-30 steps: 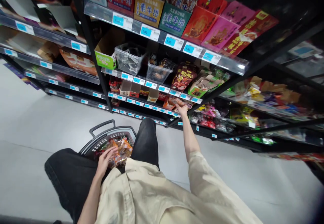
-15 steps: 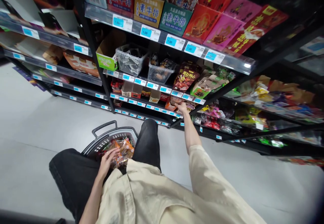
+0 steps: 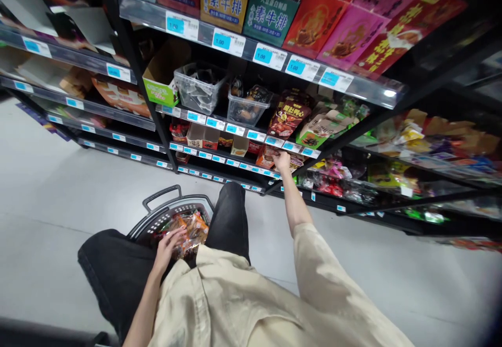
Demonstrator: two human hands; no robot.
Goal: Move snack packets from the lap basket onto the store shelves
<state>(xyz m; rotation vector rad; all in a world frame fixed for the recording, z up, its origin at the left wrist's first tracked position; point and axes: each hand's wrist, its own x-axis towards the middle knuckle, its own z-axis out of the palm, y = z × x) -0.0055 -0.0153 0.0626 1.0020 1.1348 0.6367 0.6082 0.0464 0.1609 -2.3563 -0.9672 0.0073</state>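
My left hand (image 3: 168, 246) rests over the shopping basket (image 3: 151, 226) between my knees. Its fingers are loosely stretched and lie against clear and orange snack packets (image 3: 192, 232) inside. On a low shelf, my right hand (image 3: 282, 162) reaches to an orange-red snack box (image 3: 265, 157). The right fingers are bent together at the box's open top; whatever they hold is too small to make out. Just above that hand stand a dark brown snack pouch box (image 3: 289, 114) and a green and tan box (image 3: 319, 127).
Shelf edges with blue price tags (image 3: 256, 136) run above my right hand. Two clear plastic tubs (image 3: 247, 111) stand on the middle shelf. Colourful boxes (image 3: 270, 20) line the upper shelf. A dark slanted post (image 3: 345, 137) rises to the right. Grey floor (image 3: 50, 190) lies around me.
My right hand has moved slightly up, and its fingers have curled in more at the orange-red box. The view has shifted a little closer to the shelves. My left hand has barely moved.
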